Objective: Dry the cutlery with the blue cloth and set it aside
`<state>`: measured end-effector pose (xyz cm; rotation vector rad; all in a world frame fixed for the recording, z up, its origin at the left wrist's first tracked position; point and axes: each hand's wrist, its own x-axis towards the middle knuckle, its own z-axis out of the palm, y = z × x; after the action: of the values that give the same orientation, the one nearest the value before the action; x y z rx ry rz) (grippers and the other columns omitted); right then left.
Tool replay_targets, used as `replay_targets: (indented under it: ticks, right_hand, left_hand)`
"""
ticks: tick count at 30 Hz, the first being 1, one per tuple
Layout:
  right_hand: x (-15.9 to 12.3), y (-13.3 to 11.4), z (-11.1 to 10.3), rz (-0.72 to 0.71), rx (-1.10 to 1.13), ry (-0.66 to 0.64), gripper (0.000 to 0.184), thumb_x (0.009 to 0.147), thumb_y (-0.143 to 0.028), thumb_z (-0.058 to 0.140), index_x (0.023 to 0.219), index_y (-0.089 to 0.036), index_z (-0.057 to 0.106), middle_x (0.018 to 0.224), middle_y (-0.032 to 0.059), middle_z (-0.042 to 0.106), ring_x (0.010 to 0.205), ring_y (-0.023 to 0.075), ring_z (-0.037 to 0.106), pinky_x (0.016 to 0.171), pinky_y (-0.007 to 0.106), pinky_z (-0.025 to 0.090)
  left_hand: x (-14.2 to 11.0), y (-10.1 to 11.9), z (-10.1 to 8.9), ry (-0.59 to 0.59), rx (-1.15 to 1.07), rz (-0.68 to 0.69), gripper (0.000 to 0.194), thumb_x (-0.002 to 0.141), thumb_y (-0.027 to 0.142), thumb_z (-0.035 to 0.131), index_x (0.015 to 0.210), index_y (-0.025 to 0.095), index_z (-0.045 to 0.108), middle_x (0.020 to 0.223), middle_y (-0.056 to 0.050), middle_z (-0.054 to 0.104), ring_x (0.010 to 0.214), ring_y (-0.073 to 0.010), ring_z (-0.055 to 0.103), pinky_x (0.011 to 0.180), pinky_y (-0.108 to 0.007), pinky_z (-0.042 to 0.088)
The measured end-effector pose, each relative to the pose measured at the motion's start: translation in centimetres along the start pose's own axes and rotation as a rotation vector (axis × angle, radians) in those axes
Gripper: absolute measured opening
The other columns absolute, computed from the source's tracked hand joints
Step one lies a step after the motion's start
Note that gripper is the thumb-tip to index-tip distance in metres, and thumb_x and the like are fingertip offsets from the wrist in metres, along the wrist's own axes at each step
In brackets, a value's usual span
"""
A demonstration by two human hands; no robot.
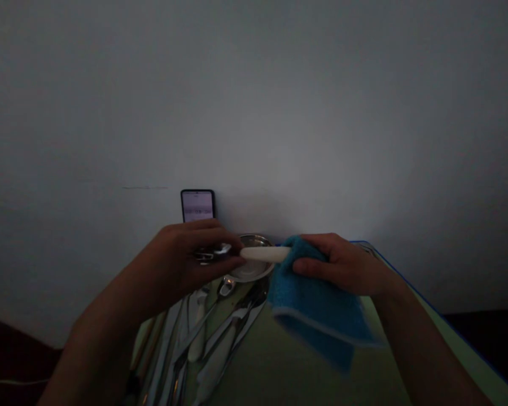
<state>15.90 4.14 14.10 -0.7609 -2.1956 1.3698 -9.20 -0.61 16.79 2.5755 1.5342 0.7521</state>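
Left hand (190, 248) pinching one end of white handle (265, 254) between thumb and fingers; right hand (342, 262) gripping other end through blue cloth (317, 307). White handle crossing before metal bowl (252, 274); cutlery (215, 361) lying on green desk (296, 375); phone (198, 206) standing by wall (254, 113).

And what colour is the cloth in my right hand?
The cloth is blue, with a whitish edge; the head view shows it.

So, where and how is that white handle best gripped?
Probably by the bare stretch of the white handle between the left hand and the blue cloth in the right hand, coming from above and pinching its long sides: it is slim and roughly level in view.
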Motion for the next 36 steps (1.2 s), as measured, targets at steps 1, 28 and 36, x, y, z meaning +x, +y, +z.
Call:
replay_targets:
  ticks: [1,28,36]
  right_hand:
    - [0.1,0.0,0.2,-0.026,-0.022,0.007,0.029,0.08,-0.042,0.056,0.096,-0.018,0.06,0.079,-0.0005,0.062,0.061,0.0082,0.055,0.05,0.016,0.043]
    - [0.1,-0.1,0.5,-0.039,0.011,0.065,0.032,0.081,-0.04,0.056,0.107,-0.023,0.063,0.077,-0.0017,0.063,0.062,0.0078,0.052,0.052,0.016,0.041]
    - [0.2,-0.4,0.8,-0.077,-0.084,0.069,0.028,0.081,-0.038,0.057,0.103,-0.022,0.065,0.078,-0.0018,0.064,0.065,0.0083,0.054,0.056,0.016,0.042]
  left_hand:
    - [0.0,0.0,0.1,-0.02,0.02,0.009,0.02,0.079,0.038,0.059,0.083,0.02,0.067,0.08,-0.002,0.065,0.068,-0.0139,0.059,0.063,-0.025,0.045]
    - [0.0,1.5,1.5,-0.281,-0.178,-0.088,0.032,0.092,0.041,0.033,0.085,0.02,0.056,0.068,0.004,0.055,0.062,-0.0108,0.053,0.059,-0.021,0.041]
    - [0.4,2.1,1.6,-0.354,-0.223,-0.081,0.04,0.091,0.044,0.032,0.083,0.017,0.06,0.071,0.0,0.06,0.062,-0.0133,0.055,0.057,-0.023,0.039]
